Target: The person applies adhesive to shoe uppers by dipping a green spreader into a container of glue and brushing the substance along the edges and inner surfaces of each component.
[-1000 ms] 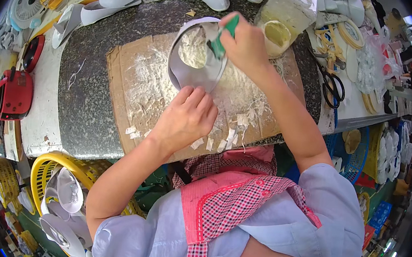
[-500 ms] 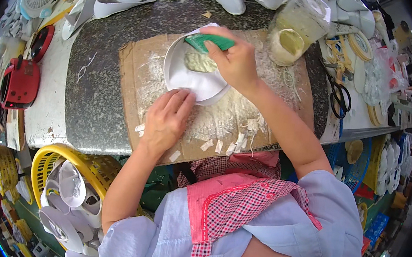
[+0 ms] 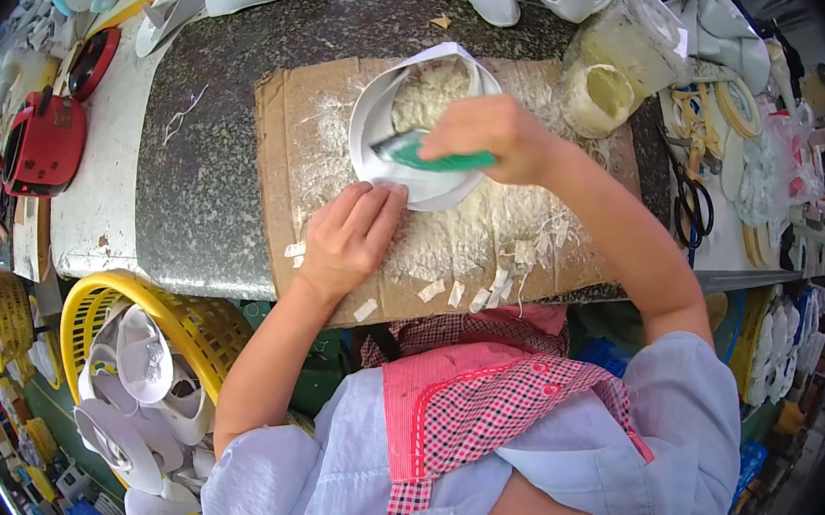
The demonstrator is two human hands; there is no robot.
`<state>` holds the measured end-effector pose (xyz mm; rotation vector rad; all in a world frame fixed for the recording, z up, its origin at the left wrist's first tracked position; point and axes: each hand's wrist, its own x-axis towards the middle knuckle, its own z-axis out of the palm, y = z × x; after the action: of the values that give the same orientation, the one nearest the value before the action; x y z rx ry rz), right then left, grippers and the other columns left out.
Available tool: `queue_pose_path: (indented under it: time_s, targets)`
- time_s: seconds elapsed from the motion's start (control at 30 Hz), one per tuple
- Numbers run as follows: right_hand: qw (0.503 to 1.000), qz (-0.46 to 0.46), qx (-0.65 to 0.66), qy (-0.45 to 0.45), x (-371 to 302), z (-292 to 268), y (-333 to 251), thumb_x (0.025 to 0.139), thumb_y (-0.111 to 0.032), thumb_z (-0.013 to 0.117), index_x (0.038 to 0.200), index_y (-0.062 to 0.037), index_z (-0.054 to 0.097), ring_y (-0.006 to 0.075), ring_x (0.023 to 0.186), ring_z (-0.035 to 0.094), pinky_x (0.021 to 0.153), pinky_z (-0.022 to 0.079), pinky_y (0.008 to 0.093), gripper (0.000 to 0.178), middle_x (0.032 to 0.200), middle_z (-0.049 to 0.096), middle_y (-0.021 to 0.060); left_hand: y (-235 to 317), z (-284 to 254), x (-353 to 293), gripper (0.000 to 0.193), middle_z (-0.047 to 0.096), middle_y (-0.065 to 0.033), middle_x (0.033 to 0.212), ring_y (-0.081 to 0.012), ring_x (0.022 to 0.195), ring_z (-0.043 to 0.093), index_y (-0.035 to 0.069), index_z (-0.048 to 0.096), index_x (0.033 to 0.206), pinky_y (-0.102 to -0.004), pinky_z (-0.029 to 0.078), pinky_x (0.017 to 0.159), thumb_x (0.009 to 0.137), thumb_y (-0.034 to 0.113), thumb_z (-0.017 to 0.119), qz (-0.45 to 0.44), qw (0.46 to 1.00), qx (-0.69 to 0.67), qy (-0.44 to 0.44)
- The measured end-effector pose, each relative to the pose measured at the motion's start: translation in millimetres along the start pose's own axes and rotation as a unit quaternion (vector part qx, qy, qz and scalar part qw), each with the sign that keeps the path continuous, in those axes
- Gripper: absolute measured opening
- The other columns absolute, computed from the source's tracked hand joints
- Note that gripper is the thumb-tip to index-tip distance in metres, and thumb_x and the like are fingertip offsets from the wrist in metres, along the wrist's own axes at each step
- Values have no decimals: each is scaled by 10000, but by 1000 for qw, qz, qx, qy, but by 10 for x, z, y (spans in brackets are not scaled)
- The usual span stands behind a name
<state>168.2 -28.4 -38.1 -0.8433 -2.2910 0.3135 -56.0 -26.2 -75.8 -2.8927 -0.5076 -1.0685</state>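
My R hand (image 3: 493, 137), palm down, grips green tool (image 3: 455, 160) over white curved pc (image 3: 427, 188) on cardboard (image 3: 278, 143). L hand (image 3: 347, 241) bent fwd, fingertips at pc's near edge; can't tell if pinching. Cloudy container (image 3: 628, 47) beyond R wrist, scissors (image 3: 694, 212) off R.

L hand (image 3: 346, 236) & R hand (image 3: 495, 138) were bare, as were the forearms (image 3: 284, 350), w/ lt-blue shirt (image 3: 314, 478) sleeves (image 3: 684, 397) ending approx. at the elbows. Over the shirt went a pink apron (image 3: 476, 415) w/ blk/wht/pink check, red edge stitching & a checked strap (image 3: 407, 506) on the near side.
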Motion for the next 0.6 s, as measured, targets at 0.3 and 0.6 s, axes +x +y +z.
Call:
queue_pose_path:
  time_s: [0.3, 0.6]
  targets:
    - [996, -4, 73, 59, 105, -114, -1, 678, -21, 575, 810, -70, 632, 254, 693, 581, 609, 465, 322, 152, 778, 613, 90, 21, 26, -11, 324, 569, -86, 814, -214, 717, 563, -13, 582, 905, -286, 482, 589, 585, 33, 561, -1, 1000, 18, 16]
    - [952, 157, 219, 146, -365, -543, -162, 695, -45, 622, 801, -35, 591, 189, 674, 531, 591, 416, 295, 111, 748, 572, 64, -29, 38, -23, 184, 585, -70, 733, -223, 661, 558, 43, 604, 796, -309, 460, 560, 614, 23, 591, -152, 982, -94, 66]
